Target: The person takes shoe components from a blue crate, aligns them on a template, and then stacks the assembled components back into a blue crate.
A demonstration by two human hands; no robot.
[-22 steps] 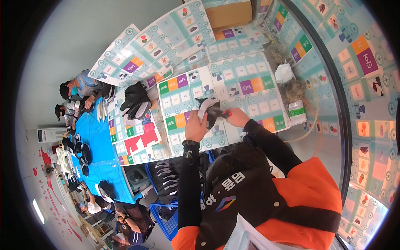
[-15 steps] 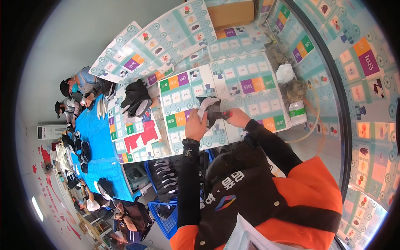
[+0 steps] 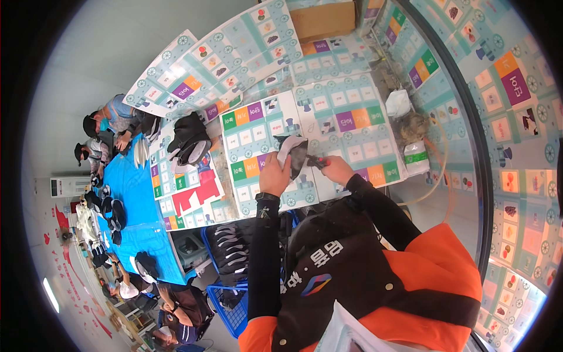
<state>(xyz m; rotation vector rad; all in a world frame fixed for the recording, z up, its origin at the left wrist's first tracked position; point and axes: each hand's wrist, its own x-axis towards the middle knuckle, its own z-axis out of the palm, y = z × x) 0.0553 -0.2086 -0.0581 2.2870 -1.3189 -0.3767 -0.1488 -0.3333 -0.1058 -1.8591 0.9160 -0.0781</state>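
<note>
My left hand (image 3: pixel 274 174) grips a dark grey and white cloth piece (image 3: pixel 295 154) and holds it up over the table. My right hand (image 3: pixel 337 171) pinches a small dark tool (image 3: pixel 315 162) whose tip touches the right edge of that cloth piece. Both hands hover above a work table (image 3: pixel 352 111) covered with printed sheets of coloured squares. My black sleeves and an orange and black vest fill the lower middle of the view.
A pile of dark cloth pieces (image 3: pixel 189 139) lies on the table to the left. A white bag (image 3: pixel 398 103), a grey bundle and a white roll with a green band (image 3: pixel 417 158) sit to the right. A blue crate (image 3: pixel 231 276) of dark pieces stands below the table. Other people work at a blue table (image 3: pixel 135 205) at far left.
The cloth piece has turned slightly in my left hand. My right hand has stayed at its right edge with the tool.
</note>
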